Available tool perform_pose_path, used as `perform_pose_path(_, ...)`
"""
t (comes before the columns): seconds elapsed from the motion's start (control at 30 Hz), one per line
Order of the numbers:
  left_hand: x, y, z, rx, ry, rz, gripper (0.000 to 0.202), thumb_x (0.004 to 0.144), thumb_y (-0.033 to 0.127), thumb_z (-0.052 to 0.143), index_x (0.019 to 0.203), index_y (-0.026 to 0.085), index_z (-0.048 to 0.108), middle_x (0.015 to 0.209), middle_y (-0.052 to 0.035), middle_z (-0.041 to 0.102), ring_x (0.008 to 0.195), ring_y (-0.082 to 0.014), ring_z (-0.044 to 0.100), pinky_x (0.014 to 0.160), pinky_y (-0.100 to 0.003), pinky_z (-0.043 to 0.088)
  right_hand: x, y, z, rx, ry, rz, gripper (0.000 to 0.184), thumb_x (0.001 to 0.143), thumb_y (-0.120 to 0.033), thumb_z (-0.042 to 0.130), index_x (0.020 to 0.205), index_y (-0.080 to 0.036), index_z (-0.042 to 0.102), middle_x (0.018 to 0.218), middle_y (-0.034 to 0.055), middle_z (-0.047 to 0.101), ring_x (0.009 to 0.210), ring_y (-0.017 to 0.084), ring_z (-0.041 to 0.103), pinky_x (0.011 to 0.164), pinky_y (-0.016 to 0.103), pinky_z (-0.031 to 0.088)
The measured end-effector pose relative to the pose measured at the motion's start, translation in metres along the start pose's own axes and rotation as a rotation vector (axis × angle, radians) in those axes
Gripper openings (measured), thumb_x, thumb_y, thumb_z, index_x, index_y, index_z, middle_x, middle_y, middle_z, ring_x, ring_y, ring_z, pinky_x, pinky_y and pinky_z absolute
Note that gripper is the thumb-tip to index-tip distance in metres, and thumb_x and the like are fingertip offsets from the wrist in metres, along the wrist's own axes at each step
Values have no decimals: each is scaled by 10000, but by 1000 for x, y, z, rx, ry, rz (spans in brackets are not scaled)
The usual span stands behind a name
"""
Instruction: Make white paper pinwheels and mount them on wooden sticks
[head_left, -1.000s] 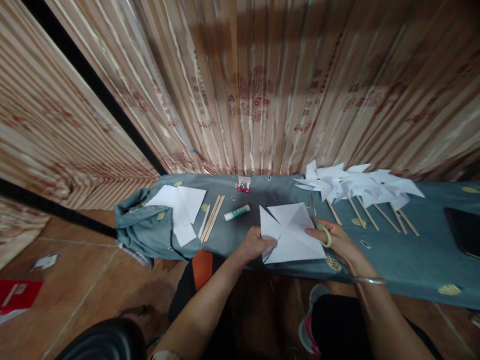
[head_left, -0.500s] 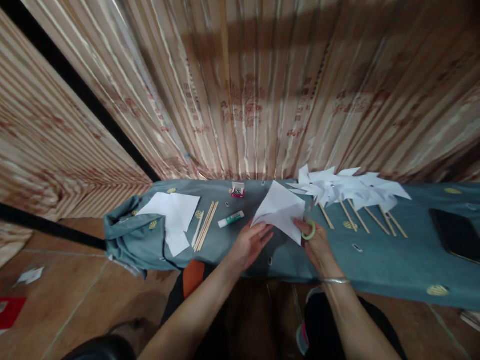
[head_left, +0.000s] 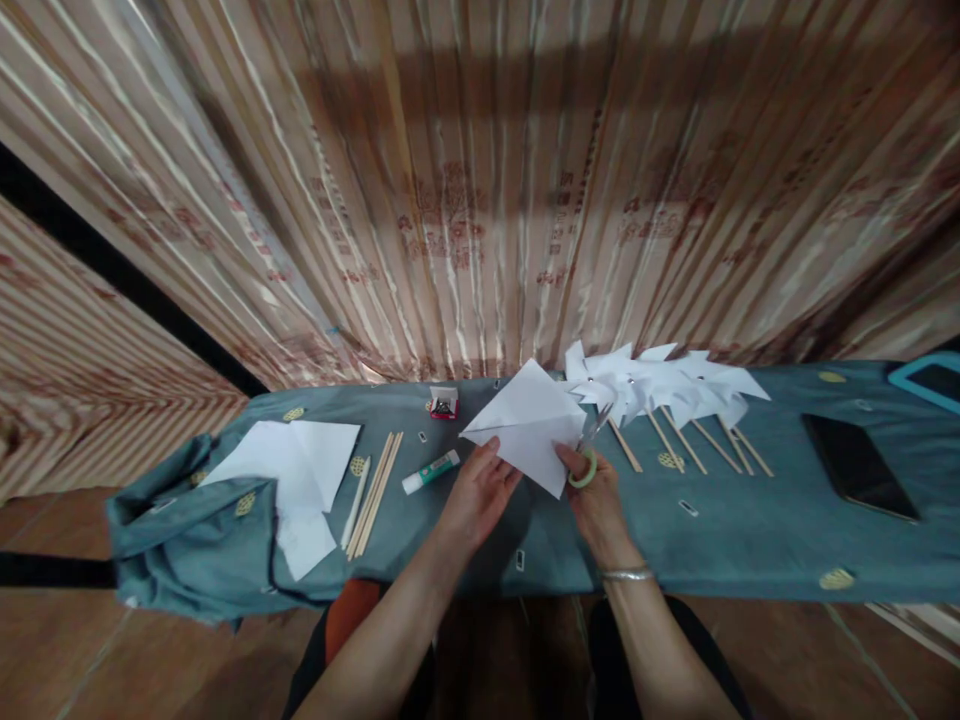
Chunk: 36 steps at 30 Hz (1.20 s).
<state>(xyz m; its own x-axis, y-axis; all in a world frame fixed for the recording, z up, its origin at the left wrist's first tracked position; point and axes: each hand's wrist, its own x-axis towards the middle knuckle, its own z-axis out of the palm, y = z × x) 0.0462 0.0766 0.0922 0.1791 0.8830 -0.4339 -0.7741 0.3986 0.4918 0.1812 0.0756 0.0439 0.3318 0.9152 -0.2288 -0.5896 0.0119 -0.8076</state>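
A creased white paper square [head_left: 529,425] is lifted off the blue-grey cloth of the table [head_left: 750,520], tilted with one corner up. My left hand [head_left: 478,492] sits under its near left edge, fingers closed on the edge. My right hand [head_left: 592,490] grips green-handled scissors [head_left: 586,461] at the paper's right edge; the blades point up along the paper. A silver bangle rings my right wrist.
Several finished white paper pinwheels on wooden sticks [head_left: 660,395] lie to the right. A glue stick [head_left: 430,472], loose wooden sticks [head_left: 375,490], white sheets [head_left: 292,470] and a small pin box [head_left: 444,403] lie left. A dark phone [head_left: 855,465] rests far right. A curtain hangs behind.
The paper lay flat on the cloth; now both hands hold it raised and tilted. The view has shifted, so everything sits further left in the frame.
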Motion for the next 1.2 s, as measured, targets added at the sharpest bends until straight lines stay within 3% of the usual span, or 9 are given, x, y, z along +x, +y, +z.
perform_pose_path(0.3,11,12,0,-46,244,81,280,962,219,511,1198,134,635,926,-66,742,765,-167,689,829,-298,568,-14,19,10,-275,-136,-32,310,620,-354,856,841,-199,705,745,-9,707,649,152,608,634,300,514)
perform_pose_path(0.43,14,20,-9,-60,252,103,258,974,222,493,1168,128,636,893,-52,737,701,-147,675,695,-247,568,-21,13,13,-474,-224,-34,326,637,-443,829,771,-186,678,607,-25,614,550,137,520,544,282,459)
perform_pose_path(0.53,16,26,-12,-46,247,153,231,978,231,490,1101,127,655,897,-48,736,685,-138,669,628,-228,556,-27,9,12,-606,-340,-44,354,680,-513,776,769,-185,673,614,-14,608,577,144,530,564,275,454)
perform_pose_path(0.73,18,38,-16,-79,266,242,258,971,213,501,1175,173,654,981,-48,752,786,-143,704,707,-224,575,-40,10,-5,-683,-590,136,457,737,-557,722,987,-178,670,738,13,666,642,148,572,568,248,449)
perform_pose_path(0.87,18,43,-20,-91,289,272,284,963,209,517,1217,187,643,991,-47,759,799,-152,710,723,-232,582,-49,7,-15,-733,-699,229,409,784,-504,711,1034,-187,650,799,14,679,653,134,561,587,239,434)
perform_pose_path(1.2,18,38,-19,-54,282,258,229,975,236,507,1128,167,662,1058,-54,745,831,-132,703,733,-201,572,-58,1,-18,-730,-746,304,445,792,-573,687,1011,-187,656,803,23,679,695,153,588,653,258,440)
